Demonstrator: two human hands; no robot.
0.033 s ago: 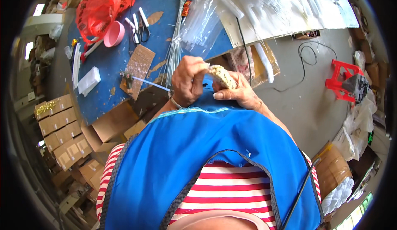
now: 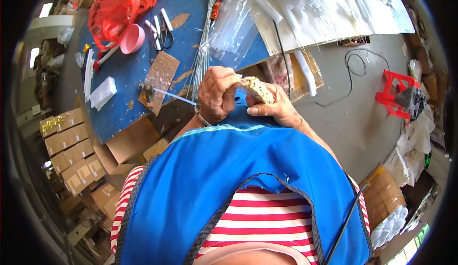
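blue worktop [image 2: 119, 79], cluttered, far left. left hand [image 2: 217, 93] and right hand [image 2: 274, 106]: both closed on one pale glittery piece [image 2: 256, 88], held between them near the chest. bundle of thin wires [image 2: 202, 55] just beyond. pink cup [image 2: 132, 39], red bag [image 2: 117, 7] farther left.

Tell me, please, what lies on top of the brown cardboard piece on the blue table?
On the brown cardboard piece lies one end of a thin pale blue stick and a small dark object at its edge. Whatever is under the cardboard is covered.
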